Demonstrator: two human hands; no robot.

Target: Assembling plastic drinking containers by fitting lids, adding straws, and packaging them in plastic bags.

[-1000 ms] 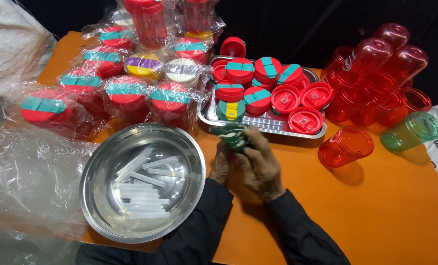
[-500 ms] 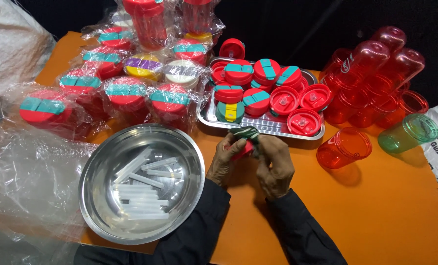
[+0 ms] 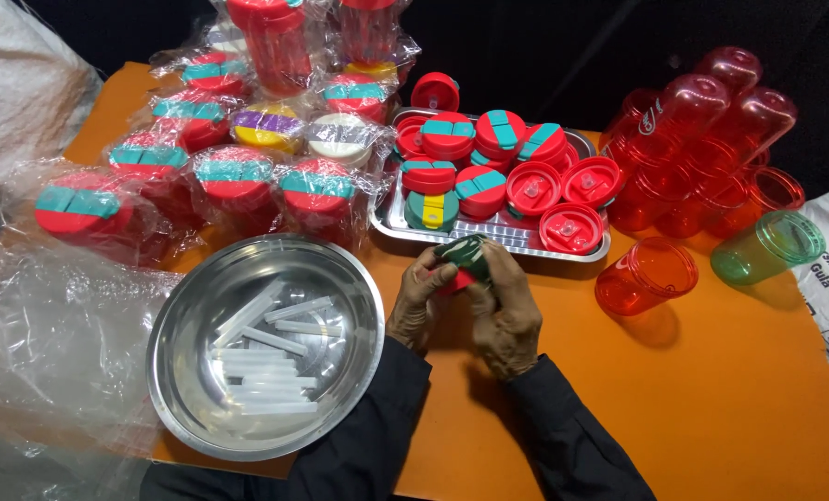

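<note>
Both hands have drawn a little closer together around the lid since half a second ago, and the lid now shows more of its dark green top; everything else on the desk (image 3: 730, 390) lies as it did.

Head view: the left hand (image 3: 421, 301) and the right hand (image 3: 507, 311) meet just below the middle of the frame, fingers curled and clamped on a dark green lid (image 3: 464, 253) with a bit of red showing under it. The lid is held just above the orange desk, right in front of the near rim of a steel tray (image 3: 489, 243). That tray, in the upper middle, is crowded with red lids carrying teal flaps (image 3: 500, 130) and open red lids (image 3: 572, 227). To the lower left of the hands, touching the left sleeve, sits a round steel bowl (image 3: 178, 334) with clear plastic strips (image 3: 266, 357) in it. Wrapped cups in crinkled plastic bags (image 3: 238, 176) fill the upper left and hem the bowl in from behind; loose clear wrap (image 3: 43, 343) spreads over the left edge. At right lie empty red cups (image 3: 712, 121), one red cup (image 3: 642, 276) near the tray's corner, and a green cup (image 3: 767, 246) beside it.
</note>
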